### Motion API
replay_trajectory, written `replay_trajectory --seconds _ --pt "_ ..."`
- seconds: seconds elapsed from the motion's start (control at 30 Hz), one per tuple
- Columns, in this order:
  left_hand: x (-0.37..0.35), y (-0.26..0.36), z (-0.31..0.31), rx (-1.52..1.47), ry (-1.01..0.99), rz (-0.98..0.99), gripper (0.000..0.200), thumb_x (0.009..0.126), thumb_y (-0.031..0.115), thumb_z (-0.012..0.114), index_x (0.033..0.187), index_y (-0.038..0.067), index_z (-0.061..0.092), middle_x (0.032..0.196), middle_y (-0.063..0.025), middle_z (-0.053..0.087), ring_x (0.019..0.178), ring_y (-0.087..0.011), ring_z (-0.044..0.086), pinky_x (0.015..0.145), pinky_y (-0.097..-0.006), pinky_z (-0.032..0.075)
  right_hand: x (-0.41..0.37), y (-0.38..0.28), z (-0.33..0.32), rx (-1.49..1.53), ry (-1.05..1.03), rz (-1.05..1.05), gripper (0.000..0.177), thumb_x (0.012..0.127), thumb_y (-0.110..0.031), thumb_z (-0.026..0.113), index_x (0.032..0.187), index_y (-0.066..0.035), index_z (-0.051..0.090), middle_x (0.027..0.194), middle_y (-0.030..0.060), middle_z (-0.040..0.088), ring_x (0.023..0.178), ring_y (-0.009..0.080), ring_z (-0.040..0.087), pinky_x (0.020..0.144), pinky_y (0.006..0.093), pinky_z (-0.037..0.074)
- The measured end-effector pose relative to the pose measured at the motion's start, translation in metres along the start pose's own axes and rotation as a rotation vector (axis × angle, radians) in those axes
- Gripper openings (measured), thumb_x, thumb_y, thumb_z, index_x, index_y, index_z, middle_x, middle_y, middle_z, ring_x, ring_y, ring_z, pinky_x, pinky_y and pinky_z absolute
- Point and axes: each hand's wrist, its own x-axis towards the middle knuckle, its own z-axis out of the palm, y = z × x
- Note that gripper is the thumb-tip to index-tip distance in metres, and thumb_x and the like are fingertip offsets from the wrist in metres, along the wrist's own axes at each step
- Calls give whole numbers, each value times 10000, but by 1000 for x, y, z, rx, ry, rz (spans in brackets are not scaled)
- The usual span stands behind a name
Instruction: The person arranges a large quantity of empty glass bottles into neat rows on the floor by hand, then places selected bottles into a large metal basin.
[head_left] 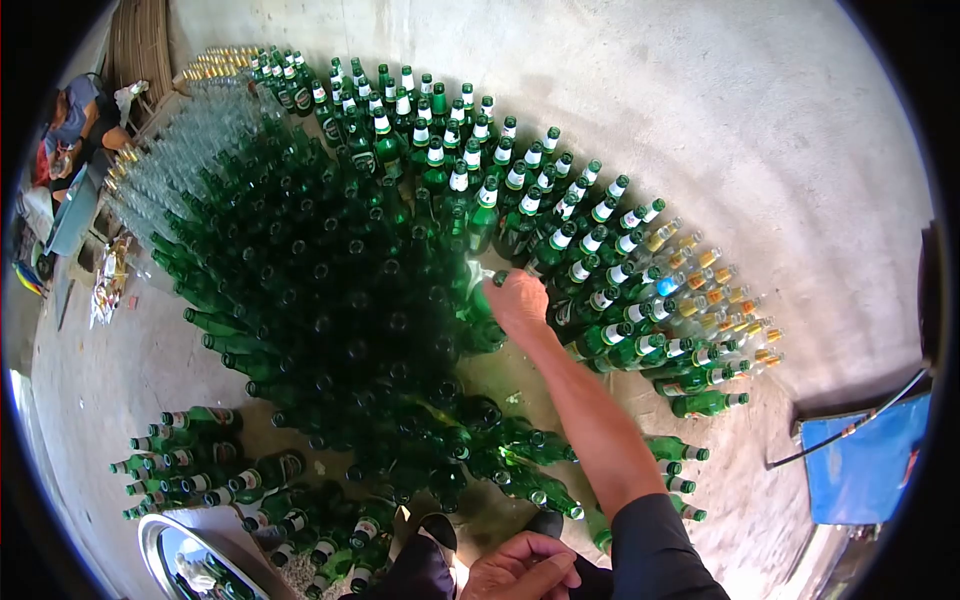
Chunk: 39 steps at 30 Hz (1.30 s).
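My right hand [520, 300] reaches forward into the crowd of bottles, its fingers closed around the neck of a green glass bottle [500, 278]. Most of that bottle is hidden by the hand and the bottles about it. A green bottle with a white neck label [486, 205] stands just beyond. To the left of the hand spreads a dense mass of unlabelled dark green bottles [340, 270]. Low in the view, close to my body, my left hand [522, 568] is closed with its fingers curled, and nothing shows in it.
Labelled green bottles curve along the pale wall, ending in clear bottles with gold necks [715, 295]. Clear bottles [190, 160] stand far left, near a seated person [85, 125]. A metal tray [160, 545] lies lower left, a blue panel [865, 460] at right. Bottles surround my feet.
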Motion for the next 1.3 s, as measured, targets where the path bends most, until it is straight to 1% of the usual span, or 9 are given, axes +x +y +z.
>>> replay_trajectory --seconds 0.3,0.4,0.5,0.57,0.6,0.8,0.9,1.17,1.3 --pt "1 1 1 -37 -6 -6 95 971 174 641 957 81 630 779 -24 664 603 -76 578 546 -206 450 -2 -6 -2 139 -101 175 580 768 -509 701 952 40 722 943 244 720 932 394 697 840 466 544" --pt "1 0 1 -48 -13 -3 90 970 170 641 949 83 632 777 -23 663 602 -77 578 546 -207 450 0 4 4 203 -132 171 634 715 -552 718 990 20 718 905 195 726 899 334 702 799 422 546" --pt "0 1 1 -57 -11 -6 88 969 168 643 942 85 632 776 -20 663 600 -74 577 544 -207 450 -9 9 9 304 -84 161 588 726 -511 730 1012 2 715 872 164 724 880 301 704 786 409 546" --pt "-1 1 1 -58 -7 -11 87 969 168 643 940 87 632 775 -18 663 599 -73 576 542 -207 449 -21 6 3 405 -122 138 591 769 -455 690 1135 8 671 1014 241 714 990 410 678 868 475 528" --pt "-1 1 1 -57 -5 -13 87 969 169 643 940 88 632 775 -19 663 599 -73 576 542 -207 450 -23 8 5 405 -123 138 591 769 -455 690 1135 8 671 1014 241 714 990 410 678 868 475 528" --pt "-2 -1 1 -51 -17 -8 86 970 171 643 941 91 632 776 -18 663 601 -73 579 546 -206 451 -31 7 8 298 -108 123 643 792 -419 687 1261 9 583 991 240 710 999 407 675 863 493 527" --pt "-3 -1 2 -44 -13 -13 87 970 171 641 942 89 631 779 -20 663 603 -75 580 550 -205 453 -31 0 6 89 -72 109 641 811 -382 693 1308 -7 540 1005 233 707 1001 403 677 864 507 528" --pt "-3 0 3 -46 -21 8 90 969 164 639 945 77 630 779 -29 660 603 -80 576 554 -208 454 -24 4 10 -84 -207 -141 647 830 -73 624 1425 -14 378 1069 247 686 1002 420 672 859 487 544" --pt "-3 1 3 -29 0 -9 84 969 153 635 945 74 629 779 -30 660 601 -79 574 555 -208 455 -29 3 7 -59 -164 -154 713 800 -54 642 1450 -18 351 1077 252 678 995 422 672 862 492 542"
